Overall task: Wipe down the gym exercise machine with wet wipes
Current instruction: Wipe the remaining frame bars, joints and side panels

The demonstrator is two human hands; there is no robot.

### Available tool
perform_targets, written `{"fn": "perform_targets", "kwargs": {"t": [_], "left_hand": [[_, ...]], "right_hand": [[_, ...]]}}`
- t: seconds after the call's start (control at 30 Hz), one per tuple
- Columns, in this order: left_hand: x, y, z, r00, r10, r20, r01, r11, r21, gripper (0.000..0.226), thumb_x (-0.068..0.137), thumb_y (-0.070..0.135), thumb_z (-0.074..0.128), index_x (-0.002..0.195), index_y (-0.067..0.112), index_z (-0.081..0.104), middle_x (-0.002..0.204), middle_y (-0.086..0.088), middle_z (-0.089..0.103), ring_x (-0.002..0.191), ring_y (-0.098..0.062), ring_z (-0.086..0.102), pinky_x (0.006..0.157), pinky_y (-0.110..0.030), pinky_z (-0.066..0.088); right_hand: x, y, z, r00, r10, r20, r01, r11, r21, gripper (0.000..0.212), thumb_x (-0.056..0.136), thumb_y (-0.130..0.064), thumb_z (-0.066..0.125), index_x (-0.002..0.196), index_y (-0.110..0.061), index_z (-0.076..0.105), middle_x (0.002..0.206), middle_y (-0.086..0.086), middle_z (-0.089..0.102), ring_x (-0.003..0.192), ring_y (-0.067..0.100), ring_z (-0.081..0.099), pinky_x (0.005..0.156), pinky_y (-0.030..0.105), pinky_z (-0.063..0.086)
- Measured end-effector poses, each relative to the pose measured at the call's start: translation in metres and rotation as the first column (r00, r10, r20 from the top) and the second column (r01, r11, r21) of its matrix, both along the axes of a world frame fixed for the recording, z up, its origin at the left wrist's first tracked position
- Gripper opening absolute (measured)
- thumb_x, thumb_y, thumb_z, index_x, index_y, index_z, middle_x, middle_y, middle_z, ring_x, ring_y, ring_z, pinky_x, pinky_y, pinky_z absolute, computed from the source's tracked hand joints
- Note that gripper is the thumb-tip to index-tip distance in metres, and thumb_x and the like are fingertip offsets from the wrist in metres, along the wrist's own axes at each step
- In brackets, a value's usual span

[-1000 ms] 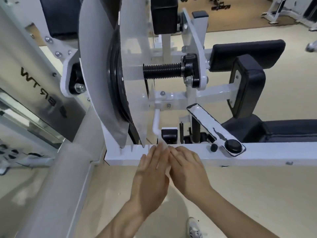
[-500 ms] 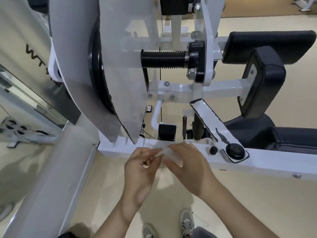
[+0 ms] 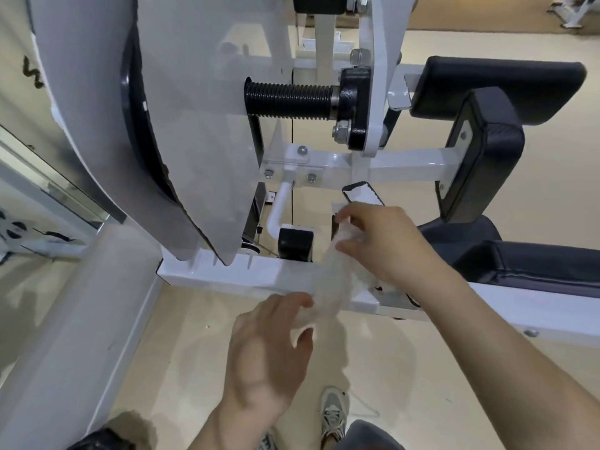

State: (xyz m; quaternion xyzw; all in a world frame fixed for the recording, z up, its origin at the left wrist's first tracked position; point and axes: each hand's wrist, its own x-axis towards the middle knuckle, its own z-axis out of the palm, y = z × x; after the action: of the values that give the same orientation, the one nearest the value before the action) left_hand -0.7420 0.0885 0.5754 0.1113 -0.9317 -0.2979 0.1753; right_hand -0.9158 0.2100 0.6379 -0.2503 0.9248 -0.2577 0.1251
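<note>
Fingers [image 3: 354,211] of both hands sit just in front of the white-painted steel gym machine frame [image 3: 227,271], which runs off every edge. Its black padded seat [image 3: 535,261] lies to their right, partly cut off. The left hand [image 3: 269,349] and right hand [image 3: 383,245] each pinch one end of a translucent white wet wipe [image 3: 329,274]. The wipe is blurred and stretched between them, its long axis slanting from lower left to upper right.

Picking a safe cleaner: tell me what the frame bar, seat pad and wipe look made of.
Frame bar: probably steel, glossy white paint, sharp edges. Seat pad: black vinyl-like cover, soft sheen, rounded edges. Wipe: thin, translucent, limp; probably nonwoven cloth.
</note>
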Motion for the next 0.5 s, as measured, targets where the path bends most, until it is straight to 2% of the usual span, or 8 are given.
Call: {"fn": "perform_targets", "kwargs": {"t": [0.07,0.13,0.17,0.23,0.3,0.33,0.4,0.5], "left_hand": [[0.006,0.001,0.002,0.99,-0.102,0.094,0.117,0.98,-0.162,0.024,0.068,0.037,0.061,0.091,0.036,0.067,0.085,0.016,0.063,0.07,-0.011,0.063,0.063,-0.03,0.052],[0.004,0.004,0.013,0.988,-0.147,0.042,0.153,0.969,-0.195,0.024,0.074,0.038,0.058,0.091,0.029,0.073,0.092,0.009,0.064,0.076,-0.015,0.063,0.065,-0.031,0.052],[-0.002,0.004,0.018,0.985,-0.171,-0.005,0.165,0.961,-0.223,0.025,0.078,0.036,0.058,0.094,0.025,0.074,0.099,0.005,0.066,0.083,-0.016,0.062,0.069,-0.031,0.052],[-0.021,0.003,0.021,0.963,-0.267,-0.032,0.245,0.92,-0.306,0.031,0.087,0.032,0.055,0.109,0.018,0.071,0.117,0.0,0.065,0.102,-0.019,0.061,0.083,-0.033,0.05],[-0.043,0.001,0.014,0.925,-0.371,0.081,0.374,0.854,-0.361,0.043,0.096,0.036,0.044,0.128,0.012,0.06,0.142,-0.004,0.052,0.127,-0.02,0.049,0.103,-0.036,0.044],[-0.05,0.001,0.009,0.911,-0.385,0.148,0.412,0.831,-0.374,0.05,0.099,0.04,0.038,0.136,0.01,0.054,0.15,-0.006,0.044,0.135,-0.02,0.043,0.11,-0.038,0.038],[-0.056,0.003,-0.007,0.89,-0.371,0.267,0.454,0.783,-0.426,0.06,0.101,0.048,0.028,0.143,0.008,0.046,0.153,-0.009,0.039,0.14,-0.021,0.038,0.115,-0.042,0.031],[-0.043,0.002,-0.023,0.859,-0.361,0.362,0.506,0.698,-0.506,0.07,0.1,0.056,0.026,0.149,0.007,0.037,0.156,-0.01,0.033,0.145,-0.022,0.031,0.115,-0.049,0.029]], "right_hand": [[-0.005,-0.012,-0.009,0.986,0.168,-0.002,-0.167,0.982,0.091,0.049,0.087,-0.021,0.069,0.133,-0.029,0.053,0.109,0.001,0.065,0.104,0.025,0.058,0.079,0.029,0.043],[-0.005,-0.017,-0.019,0.961,0.275,0.025,-0.276,0.947,0.165,0.06,0.086,-0.02,0.068,0.139,-0.032,0.043,0.105,0.008,0.065,0.098,0.029,0.059,0.077,0.034,0.047],[-0.006,-0.017,-0.022,0.957,0.291,0.013,-0.288,0.937,0.197,0.062,0.086,-0.022,0.068,0.141,-0.031,0.04,0.103,0.009,0.063,0.098,0.029,0.058,0.079,0.037,0.047],[-0.009,-0.015,-0.021,0.949,0.296,-0.106,-0.262,0.932,0.249,0.063,0.086,-0.026,0.067,0.142,-0.028,0.039,0.111,0.005,0.059,0.109,0.027,0.052,0.088,0.039,0.042],[-0.009,-0.008,-0.02,0.933,0.276,-0.23,-0.209,0.938,0.275,0.061,0.086,-0.019,0.063,0.142,-0.029,0.04,0.123,-0.001,0.054,0.118,0.023,0.045,0.091,0.038,0.032],[-0.009,-0.003,-0.02,0.925,0.266,-0.271,-0.185,0.939,0.29,0.058,0.087,-0.015,0.06,0.141,-0.029,0.042,0.126,-0.003,0.053,0.12,0.022,0.044,0.089,0.037,0.029],[-0.008,0.011,-0.023,0.929,0.225,-0.294,-0.139,0.948,0.286,0.046,0.091,-0.015,0.055,0.135,-0.028,0.049,0.126,-0.006,0.054,0.121,0.021,0.044,0.084,0.036,0.026],[0.01,0.031,-0.027,0.89,0.202,-0.409,-0.13,0.972,0.197,0.028,0.09,-0.024,0.047,0.106,-0.019,0.069,0.113,-0.004,0.065,0.114,0.024,0.056,0.082,0.038,0.035]]}}
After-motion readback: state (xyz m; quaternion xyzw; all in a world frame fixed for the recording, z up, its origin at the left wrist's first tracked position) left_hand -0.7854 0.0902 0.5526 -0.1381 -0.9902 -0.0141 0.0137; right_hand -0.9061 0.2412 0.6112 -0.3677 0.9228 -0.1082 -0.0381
